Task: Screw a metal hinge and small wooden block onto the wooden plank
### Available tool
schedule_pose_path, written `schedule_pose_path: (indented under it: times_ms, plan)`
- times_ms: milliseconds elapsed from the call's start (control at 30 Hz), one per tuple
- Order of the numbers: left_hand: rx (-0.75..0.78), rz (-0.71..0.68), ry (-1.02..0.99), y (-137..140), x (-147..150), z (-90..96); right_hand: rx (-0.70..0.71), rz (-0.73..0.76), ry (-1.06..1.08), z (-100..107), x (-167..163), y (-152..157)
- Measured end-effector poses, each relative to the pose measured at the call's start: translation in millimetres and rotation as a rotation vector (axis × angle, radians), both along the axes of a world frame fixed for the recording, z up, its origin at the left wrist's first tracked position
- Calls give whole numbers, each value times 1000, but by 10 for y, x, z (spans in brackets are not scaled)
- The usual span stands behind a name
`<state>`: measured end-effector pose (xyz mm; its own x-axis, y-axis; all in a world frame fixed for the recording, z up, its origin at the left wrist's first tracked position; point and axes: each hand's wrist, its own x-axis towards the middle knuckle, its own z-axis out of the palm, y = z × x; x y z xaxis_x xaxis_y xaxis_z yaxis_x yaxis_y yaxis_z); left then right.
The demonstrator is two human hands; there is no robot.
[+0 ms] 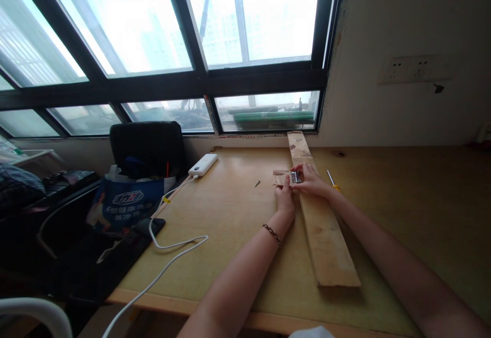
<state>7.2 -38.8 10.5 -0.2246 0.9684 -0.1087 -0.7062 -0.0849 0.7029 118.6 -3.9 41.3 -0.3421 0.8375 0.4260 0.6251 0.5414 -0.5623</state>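
Observation:
My left hand [284,197] grips a small wooden block [279,177] at the left edge of a long wooden plank [324,241]. With its fingers closed, my right hand [311,182] holds a small dark metal plate [296,176] with light spots against the block's right end. Both hands are close together over the plank, and the fingers partly hide the plate. A single screw [257,183] lies on the table left of the block. Just right of the plank is a screwdriver [330,177] with a yellow handle, partly behind my right wrist.
The wooden table [230,235] stands against the window wall. A white power bank [203,164] with a white cable [174,266] lies at its left edge. Beyond that edge are a black chair [148,143] and a blue bag [128,202]. Wall sockets [408,69] are at right.

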Motion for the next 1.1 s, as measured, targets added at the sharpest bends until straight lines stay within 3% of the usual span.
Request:
schedule_pose_path:
  times_ms: [233,567,1100]
  plan:
    - [-11,-269,-187,146,-111,-51,11,-21,-19,0,-14,3]
    - [5,-387,-214,176,-142,-90,10,-31,-36,-6,-11,12]
    - [38,-423,-163,156,-173,-88,5,-32,2,-3,-21,4]
